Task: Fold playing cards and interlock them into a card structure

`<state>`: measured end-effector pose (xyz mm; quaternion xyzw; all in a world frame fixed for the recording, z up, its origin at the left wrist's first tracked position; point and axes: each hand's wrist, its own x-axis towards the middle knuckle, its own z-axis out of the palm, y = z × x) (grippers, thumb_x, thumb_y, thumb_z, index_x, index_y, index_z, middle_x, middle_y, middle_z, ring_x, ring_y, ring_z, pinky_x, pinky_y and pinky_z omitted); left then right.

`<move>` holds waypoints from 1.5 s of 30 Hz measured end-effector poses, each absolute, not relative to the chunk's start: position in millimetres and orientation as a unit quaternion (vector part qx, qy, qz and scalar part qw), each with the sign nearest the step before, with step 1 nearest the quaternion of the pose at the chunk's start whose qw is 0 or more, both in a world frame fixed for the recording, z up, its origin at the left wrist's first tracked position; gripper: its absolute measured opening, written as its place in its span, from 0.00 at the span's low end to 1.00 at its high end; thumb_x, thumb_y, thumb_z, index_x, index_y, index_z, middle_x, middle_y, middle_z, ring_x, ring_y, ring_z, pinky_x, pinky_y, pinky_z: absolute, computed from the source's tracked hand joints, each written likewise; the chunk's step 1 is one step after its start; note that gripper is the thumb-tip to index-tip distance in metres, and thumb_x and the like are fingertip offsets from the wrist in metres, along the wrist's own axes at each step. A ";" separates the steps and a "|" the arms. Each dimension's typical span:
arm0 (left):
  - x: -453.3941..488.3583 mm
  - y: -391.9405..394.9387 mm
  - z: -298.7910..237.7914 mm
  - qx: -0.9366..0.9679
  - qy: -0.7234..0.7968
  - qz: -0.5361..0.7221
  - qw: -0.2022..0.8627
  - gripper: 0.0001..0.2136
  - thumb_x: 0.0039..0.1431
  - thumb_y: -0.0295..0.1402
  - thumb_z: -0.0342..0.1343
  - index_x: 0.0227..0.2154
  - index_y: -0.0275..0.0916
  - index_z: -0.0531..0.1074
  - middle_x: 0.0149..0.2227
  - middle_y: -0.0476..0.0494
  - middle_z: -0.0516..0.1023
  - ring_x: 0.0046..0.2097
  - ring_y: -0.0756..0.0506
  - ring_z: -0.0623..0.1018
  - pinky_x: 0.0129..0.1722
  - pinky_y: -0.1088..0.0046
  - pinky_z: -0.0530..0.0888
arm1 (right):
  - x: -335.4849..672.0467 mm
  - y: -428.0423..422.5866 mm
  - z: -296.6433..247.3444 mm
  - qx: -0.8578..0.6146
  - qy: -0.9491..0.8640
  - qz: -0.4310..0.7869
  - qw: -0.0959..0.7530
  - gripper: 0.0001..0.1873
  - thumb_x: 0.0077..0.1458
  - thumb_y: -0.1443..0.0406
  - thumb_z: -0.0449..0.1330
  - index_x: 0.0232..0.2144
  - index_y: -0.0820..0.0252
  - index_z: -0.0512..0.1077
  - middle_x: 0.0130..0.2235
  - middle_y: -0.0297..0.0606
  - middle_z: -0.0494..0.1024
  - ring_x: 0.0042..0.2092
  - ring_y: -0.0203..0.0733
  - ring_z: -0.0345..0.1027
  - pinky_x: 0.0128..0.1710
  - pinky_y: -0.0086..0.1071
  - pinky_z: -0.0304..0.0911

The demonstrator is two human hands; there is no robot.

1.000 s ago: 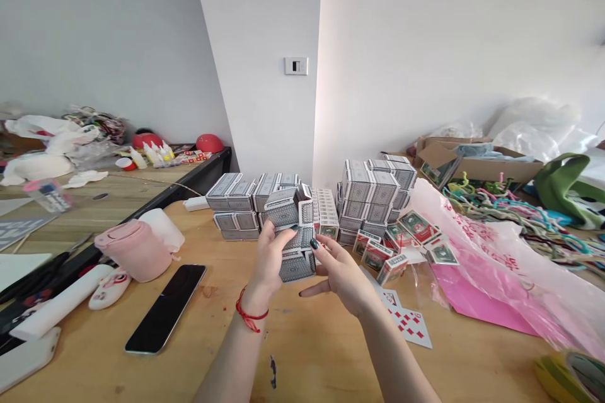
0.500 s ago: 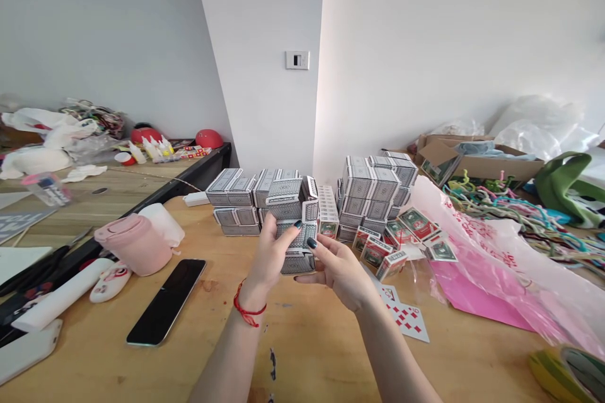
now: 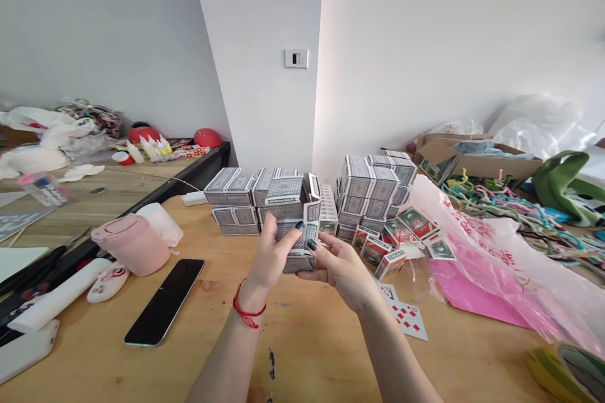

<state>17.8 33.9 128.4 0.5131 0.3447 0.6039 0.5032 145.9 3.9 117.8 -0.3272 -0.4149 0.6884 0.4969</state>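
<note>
In front of me is a block folded from grey-backed playing cards (image 3: pixel 299 263), held between both hands. My left hand (image 3: pixel 271 258) grips its left side, with the thumb laid across the upper face. My right hand (image 3: pixel 338 267) closes on the lower right, thumb on the front and fingers partly underneath. Just beyond stands another folded-card block (image 3: pixel 286 192) with a flap sticking up on its right side; whether it is joined to the held block I cannot tell. Stacks of similar card blocks stand behind on the left (image 3: pixel 231 198) and right (image 3: pixel 371 189).
Small red and green card boxes (image 3: pixel 375 250) and loose playing cards (image 3: pixel 409 320) lie to the right, beside pink plastic wrapping (image 3: pixel 472 293). Yellow tape (image 3: pixel 553 368) sits at the front right. A black phone (image 3: pixel 165 302) and a pink cup-like container (image 3: pixel 135 242) are on the left.
Both hands keep their hold on the card block, and the right fingers have shifted slightly beneath it. The whole view has moved a little; the surroundings are otherwise the same.
</note>
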 end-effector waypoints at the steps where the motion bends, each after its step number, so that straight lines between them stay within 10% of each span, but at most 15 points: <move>1: 17.9 34.0 128.2 0.519 0.342 0.604 0.500 0.16 0.47 0.30 0.56 0.42 0.40 0.67 0.43 0.46 0.74 0.46 0.44 0.71 0.45 0.71 0.66 | 145.7 3.3 118.3 -0.329 -0.416 0.685 0.500 0.28 0.43 0.55 0.62 0.47 0.61 0.65 0.41 0.42 0.75 0.39 0.44 0.72 0.35 0.37 0.69; 27: 14.3 30.4 126.6 0.683 0.455 0.454 0.347 0.15 0.47 0.37 0.57 0.40 0.43 0.72 0.43 0.46 0.76 0.46 0.42 0.73 0.48 0.64 0.68 | 134.7 10.3 105.8 -0.388 -0.517 0.493 0.582 0.34 0.37 0.65 0.66 0.48 0.55 0.58 0.50 0.42 0.68 0.46 0.45 0.67 0.41 0.38 0.68; 45: 19.8 44.5 116.1 0.649 0.409 0.470 0.437 0.17 0.46 0.33 0.57 0.42 0.39 0.70 0.45 0.42 0.75 0.47 0.42 0.73 0.48 0.66 0.67 | 155.3 18.5 92.7 -0.442 -0.577 0.445 0.523 0.45 0.38 0.61 0.66 0.57 0.53 0.50 0.56 0.46 0.61 0.52 0.49 0.62 0.43 0.40 0.66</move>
